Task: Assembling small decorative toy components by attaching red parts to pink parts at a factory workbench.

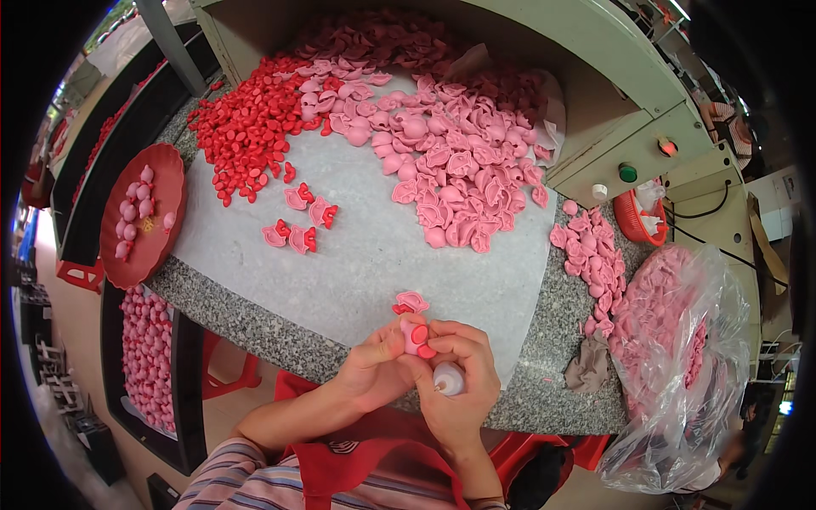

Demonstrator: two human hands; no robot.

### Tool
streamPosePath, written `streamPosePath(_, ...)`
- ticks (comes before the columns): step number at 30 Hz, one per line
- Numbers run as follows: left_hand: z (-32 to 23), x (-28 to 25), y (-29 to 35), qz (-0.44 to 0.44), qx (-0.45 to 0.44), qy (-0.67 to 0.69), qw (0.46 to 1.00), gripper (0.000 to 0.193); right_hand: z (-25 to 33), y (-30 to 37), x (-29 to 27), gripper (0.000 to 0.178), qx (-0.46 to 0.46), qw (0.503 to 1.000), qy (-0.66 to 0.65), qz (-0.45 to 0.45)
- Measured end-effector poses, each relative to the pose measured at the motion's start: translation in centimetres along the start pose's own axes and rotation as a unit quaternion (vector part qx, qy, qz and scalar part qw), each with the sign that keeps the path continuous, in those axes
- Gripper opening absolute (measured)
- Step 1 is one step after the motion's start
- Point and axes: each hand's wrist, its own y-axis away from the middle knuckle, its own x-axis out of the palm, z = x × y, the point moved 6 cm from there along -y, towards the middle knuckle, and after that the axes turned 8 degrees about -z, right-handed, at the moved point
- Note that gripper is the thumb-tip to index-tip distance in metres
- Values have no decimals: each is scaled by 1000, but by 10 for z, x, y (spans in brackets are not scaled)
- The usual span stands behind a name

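Observation:
My left hand pinches a small pink plastic piece with red rounded parts just above the near edge of the worktop. The fingertips of my right hand also touch this piece, while a small whitish squeeze bottle with a narrow tip is tucked in that same hand. Just beyond my fingers, a pink shell with a red part lies on the white sheet. Farther left on the sheet sit several similar pink-and-red pairs.
Heaps of red pieces and pink shells fill the far side under a metal housing. A red dish holds pink pieces at left, above a black crate. At right are loose pink parts and a clear bag.

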Motion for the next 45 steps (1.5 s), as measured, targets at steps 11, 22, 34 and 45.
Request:
streamPosePath(11, -9, -6, 2, -34, 40, -84, 995, 33, -16, -9, -6, 27, 54, 995, -78, 43)
streamPosePath(22, -23, 6, 1, 20, 38, -226, 973, 42, -12, -14, -13, 56, 106, 990, -42, 85)
streamPosePath(34, -17, -4, 2, -40, 84, -173, 981, 40, -10, -4, -1, 53, 29, 997, -4, 75)
streamPosePath(45, -14, 2, -5, 54, 39, -54, 996, 38, -14, 3, -1, 30, 81, 990, -112, -4)
